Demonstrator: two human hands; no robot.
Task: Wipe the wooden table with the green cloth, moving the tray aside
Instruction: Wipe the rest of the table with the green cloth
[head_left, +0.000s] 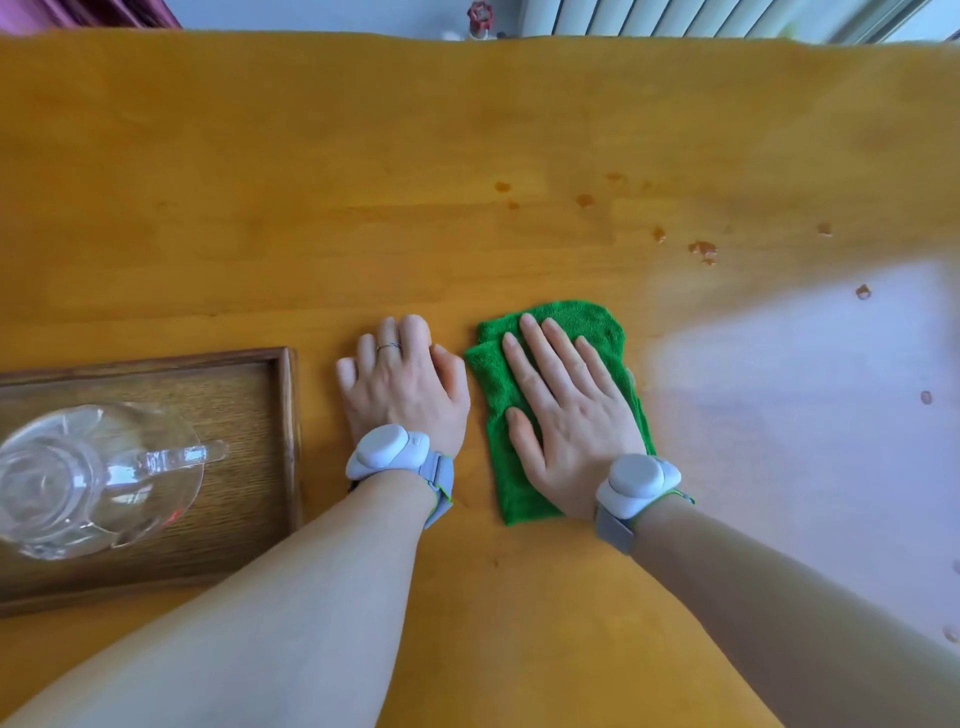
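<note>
A folded green cloth (498, 384) lies on the wooden table (363, 182) near its middle. My right hand (566, 410) presses flat on the cloth with straight, spread fingers. My left hand (402, 379) rests palm down on the bare wood just left of the cloth, its fingertips bent under slightly and holding nothing. A dark wooden tray (283, 415) sits at the left, about a hand's width from my left hand. Brownish drops (702, 250) dot the table beyond and to the right of the cloth.
A clear glass teapot (83, 478) stands on the tray, handle pointing right. Bright window glare covers the table's right side. A radiator and a wall run behind the far edge. Both wrists wear grey-white bands.
</note>
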